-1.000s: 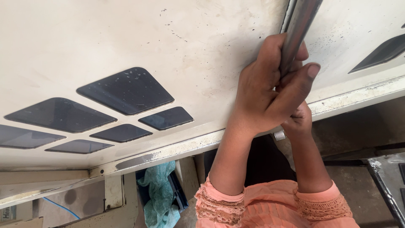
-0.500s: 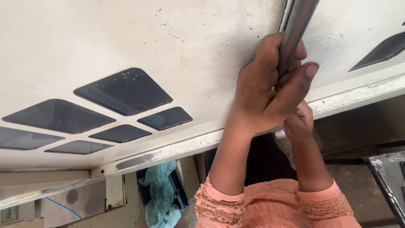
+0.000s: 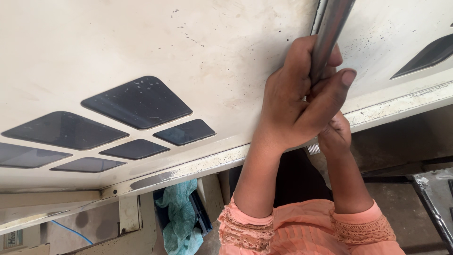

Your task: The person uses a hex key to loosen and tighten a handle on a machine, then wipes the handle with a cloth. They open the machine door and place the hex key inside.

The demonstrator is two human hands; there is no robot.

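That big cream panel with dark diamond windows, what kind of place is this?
Probably a workshop: a scuffed cream panel with dark diamond-shaped insets, a shiny metal pole gripped by both hands, and a crumpled teal cloth below.

Left hand [image 3: 297,99] fisted, thumb raised; right hand [image 3: 334,134] curled beneath.

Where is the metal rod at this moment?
In the head view, the metal rod is at the upper right, against the cream panel, gripped by the left hand, above the right hand.

Smooth glossy metal rod [image 3: 330,33] against matt, speckled cream panel [image 3: 141,47] (dark glossy insets).
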